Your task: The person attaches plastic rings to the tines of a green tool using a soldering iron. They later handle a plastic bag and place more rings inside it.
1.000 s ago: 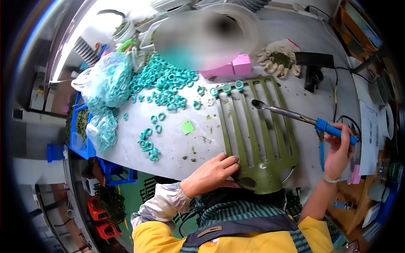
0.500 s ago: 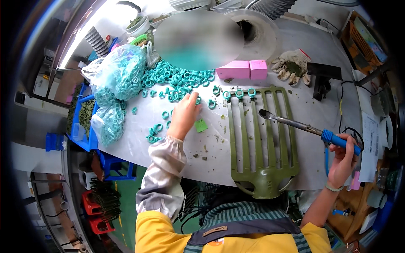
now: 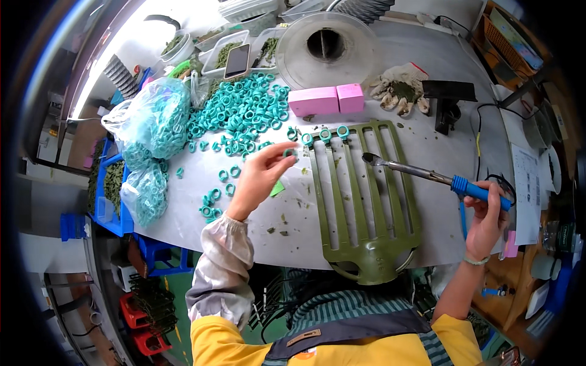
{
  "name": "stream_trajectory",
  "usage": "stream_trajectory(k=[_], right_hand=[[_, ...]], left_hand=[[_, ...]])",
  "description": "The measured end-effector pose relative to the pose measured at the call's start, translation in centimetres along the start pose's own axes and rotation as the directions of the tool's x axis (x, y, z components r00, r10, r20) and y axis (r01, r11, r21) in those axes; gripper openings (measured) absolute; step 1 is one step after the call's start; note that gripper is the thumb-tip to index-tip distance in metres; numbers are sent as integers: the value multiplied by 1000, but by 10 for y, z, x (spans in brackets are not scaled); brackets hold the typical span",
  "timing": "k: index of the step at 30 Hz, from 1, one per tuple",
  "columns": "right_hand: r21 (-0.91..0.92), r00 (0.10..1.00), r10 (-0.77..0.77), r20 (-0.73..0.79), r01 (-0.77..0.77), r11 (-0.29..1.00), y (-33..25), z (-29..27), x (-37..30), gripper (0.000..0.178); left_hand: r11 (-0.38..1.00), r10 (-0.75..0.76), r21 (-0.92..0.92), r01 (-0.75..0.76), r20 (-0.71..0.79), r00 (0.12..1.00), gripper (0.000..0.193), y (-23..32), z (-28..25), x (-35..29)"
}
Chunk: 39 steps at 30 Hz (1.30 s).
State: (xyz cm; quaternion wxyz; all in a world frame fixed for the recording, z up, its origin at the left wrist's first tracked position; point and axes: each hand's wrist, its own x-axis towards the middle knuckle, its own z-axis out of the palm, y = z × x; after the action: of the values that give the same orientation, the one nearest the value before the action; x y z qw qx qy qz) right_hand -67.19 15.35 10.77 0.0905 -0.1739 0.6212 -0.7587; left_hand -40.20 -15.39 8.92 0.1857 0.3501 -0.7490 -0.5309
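Two pink blocks (image 3: 326, 100) sit near a clear round reel (image 3: 326, 43); a dirty glove (image 3: 400, 91) lies beside a black device (image 3: 448, 97). Phone (image 3: 237, 60) on trays; blue crates (image 3: 107, 189) at the surface's (image 3: 427, 55) left edge.

Pretty cramped up here. My left hand (image 3: 259, 177) sits in the only open patch of the worktop (image 3: 201, 229), between the ring pile (image 3: 241, 113) and the near edge. Bags (image 3: 155, 131) wall off the left edge, the rack (image 3: 366, 195) fills the middle. Pink blocks (image 3: 326, 99) and gloves (image 3: 400, 91) crowd the far side. My iron (image 3: 427, 175) hangs over the rack's right slots.
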Motion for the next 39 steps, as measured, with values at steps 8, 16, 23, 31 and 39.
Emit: stream_trajectory(k=[8,16,23,31,39], right_hand=[[-54,999,-41,-9,40,998,20,13,7,27],[-6,998,-55,36,55,998,46,24,11,24],[23,999,-38,34,38,999,44,29,9,21],[-19,999,-23,-40,22,1000,19,4,4,25],[-5,1000,-10,4,10,1000,14,8,-2,24]], left_hand=[[920,328,176,-350,144,934,23,27,79,69],[724,512,435,-535,180,840,28,16,110,97],[713,506,457,-532,189,841,27,10,104,101],[807,512,362,-466,-36,858,18,8,63,91],[639,275,769,6,-235,932,15,-58,-47,40]])
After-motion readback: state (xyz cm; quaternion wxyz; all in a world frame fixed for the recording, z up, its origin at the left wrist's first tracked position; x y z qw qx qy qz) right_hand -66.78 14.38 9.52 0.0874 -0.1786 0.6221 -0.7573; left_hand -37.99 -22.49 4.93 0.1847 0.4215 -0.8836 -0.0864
